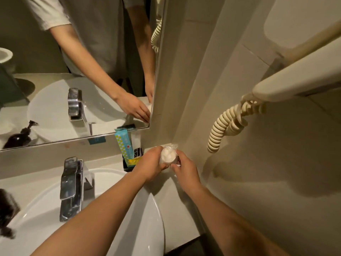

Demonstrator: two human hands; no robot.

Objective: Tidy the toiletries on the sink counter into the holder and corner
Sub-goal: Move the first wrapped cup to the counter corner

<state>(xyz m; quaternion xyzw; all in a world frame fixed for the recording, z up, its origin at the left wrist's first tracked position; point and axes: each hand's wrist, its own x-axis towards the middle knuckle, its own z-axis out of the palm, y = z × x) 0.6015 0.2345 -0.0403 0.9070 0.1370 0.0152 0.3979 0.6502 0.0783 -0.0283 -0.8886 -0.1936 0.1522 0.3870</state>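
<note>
A small white item in a clear plastic wrapper (pixel 168 155) sits between both hands at the back right corner of the counter. My left hand (pixel 152 166) grips its left side and my right hand (pixel 184 168) pinches its right side. Just left of them a black holder (pixel 129 166) stands against the wall. It contains a blue-and-white patterned packet (pixel 124 145), a yellow packet (pixel 134 161) and a white tube (pixel 136 140).
A chrome faucet (pixel 71 187) stands over the white sink basin (pixel 129 228) at the left. A dark pump bottle (pixel 6 215) is at the left edge. A wall-mounted hair dryer (pixel 295 78) with a coiled cord (pixel 224 126) hangs to the right. A mirror (pixel 55 71) covers the back wall.
</note>
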